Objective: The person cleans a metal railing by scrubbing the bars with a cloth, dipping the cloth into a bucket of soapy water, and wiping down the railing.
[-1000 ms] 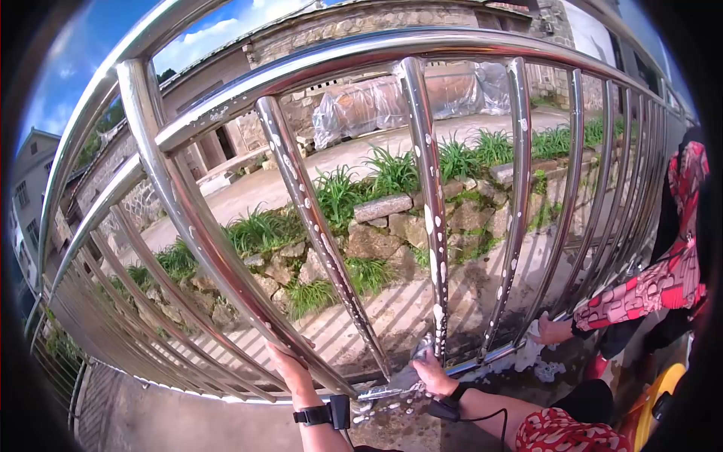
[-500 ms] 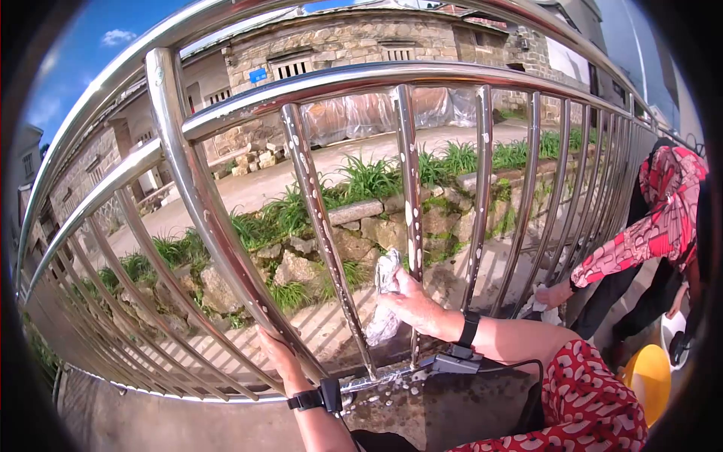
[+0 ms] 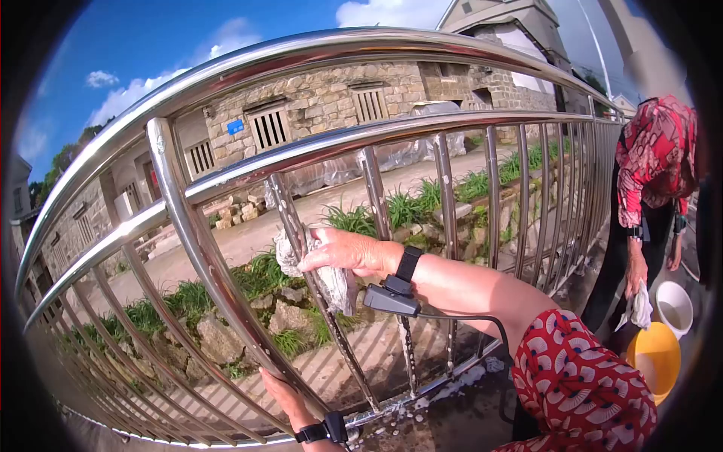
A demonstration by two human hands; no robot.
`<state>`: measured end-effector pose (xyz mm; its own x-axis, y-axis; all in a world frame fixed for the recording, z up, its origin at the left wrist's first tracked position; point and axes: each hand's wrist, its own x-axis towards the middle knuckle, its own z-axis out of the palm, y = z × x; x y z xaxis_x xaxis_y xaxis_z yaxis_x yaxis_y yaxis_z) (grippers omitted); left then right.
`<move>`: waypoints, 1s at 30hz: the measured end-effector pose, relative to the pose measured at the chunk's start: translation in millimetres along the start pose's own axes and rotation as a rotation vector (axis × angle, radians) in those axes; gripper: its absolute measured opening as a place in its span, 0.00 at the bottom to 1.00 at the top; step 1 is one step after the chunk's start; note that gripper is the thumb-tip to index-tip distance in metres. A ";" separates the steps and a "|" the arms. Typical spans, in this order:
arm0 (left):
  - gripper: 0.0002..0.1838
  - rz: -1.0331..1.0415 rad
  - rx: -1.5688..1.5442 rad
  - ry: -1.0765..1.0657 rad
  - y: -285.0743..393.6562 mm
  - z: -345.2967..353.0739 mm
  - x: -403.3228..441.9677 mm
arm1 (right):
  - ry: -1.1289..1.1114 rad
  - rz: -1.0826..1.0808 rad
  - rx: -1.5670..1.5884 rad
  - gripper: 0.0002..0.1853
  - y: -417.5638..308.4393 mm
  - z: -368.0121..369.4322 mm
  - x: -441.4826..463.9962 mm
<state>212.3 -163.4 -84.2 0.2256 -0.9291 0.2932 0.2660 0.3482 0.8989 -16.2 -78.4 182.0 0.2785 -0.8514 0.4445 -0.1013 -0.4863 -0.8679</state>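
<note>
My right hand (image 3: 350,252) is wrapped with a wet, whitish cloth (image 3: 335,286) round an upright bar (image 3: 324,290) of the shiny metal railing, a little below the middle rail. Foam spots dot this bar and the ones beside it. Lower down, my left hand (image 3: 285,393) rests against the thick post (image 3: 218,275), its fingers partly hidden behind the metal. Both wrists wear black straps with small devices.
At the right a co-worker (image 3: 655,166) in a red patterned top bends over, holding a cloth (image 3: 639,307) above a yellow bucket (image 3: 654,360) and a white bucket (image 3: 675,307). Foam (image 3: 467,379) lies along the railing's base. Plants and a stone wall stand behind the bars.
My right hand has risen with the cloth from the bottom rail and moved left onto another bar. The co-worker's hand has left the railing for the buckets. The view has tilted up.
</note>
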 end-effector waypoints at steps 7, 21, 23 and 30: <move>0.31 -0.029 -0.124 0.099 30.5 21.1 -16.7 | -0.133 0.241 0.080 0.12 195.4 31.7 -87.8; 0.21 0.325 0.032 -0.262 217.0 68.0 77.7 | -0.014 0.249 -0.311 0.26 205.9 57.1 -92.8; 0.22 0.249 0.257 -0.365 202.6 48.8 121.9 | -0.019 0.336 -0.305 0.28 188.5 61.4 -109.5; 0.26 0.249 0.306 -0.385 218.7 52.5 65.9 | -0.069 0.310 -0.259 0.23 186.1 36.8 -215.1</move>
<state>236.2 -155.0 148.8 -0.1272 -0.8215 0.5558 -0.0489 0.5648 0.8238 -59.8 21.5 -83.3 0.2593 -0.9544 0.1476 -0.4249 -0.2500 -0.8701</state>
